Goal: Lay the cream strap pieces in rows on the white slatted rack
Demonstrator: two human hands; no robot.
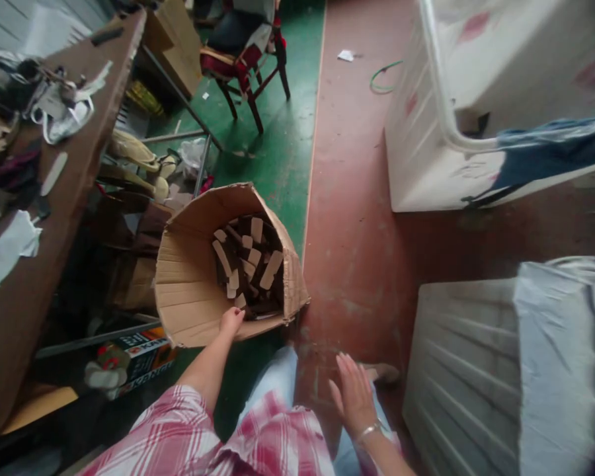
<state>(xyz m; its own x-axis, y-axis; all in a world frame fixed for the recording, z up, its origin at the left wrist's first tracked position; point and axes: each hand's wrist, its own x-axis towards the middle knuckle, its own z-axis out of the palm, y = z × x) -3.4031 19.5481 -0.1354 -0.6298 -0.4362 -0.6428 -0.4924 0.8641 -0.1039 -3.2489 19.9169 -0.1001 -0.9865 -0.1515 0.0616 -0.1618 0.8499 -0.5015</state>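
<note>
A round cardboard bin [188, 277] stands on the floor in front of me, filled with several short wooden pieces [250, 261]. My left hand [231, 322] reaches into the bin at its near rim, fingers curled down among the pieces; what it holds, if anything, is hidden. My right hand [353, 396] hovers above my knee with fingers stretched out and nothing in it. A bracelet sits on that wrist. I wear a pink plaid shirt and light jeans.
A long brown workbench [44, 218] with cloth, tools and scraps runs along the left. A printed box [139, 354] lies under it. A chair [248, 53] stands at the back on green floor. White slabs [476, 99] and a ribbed white panel [456, 357] fill the right.
</note>
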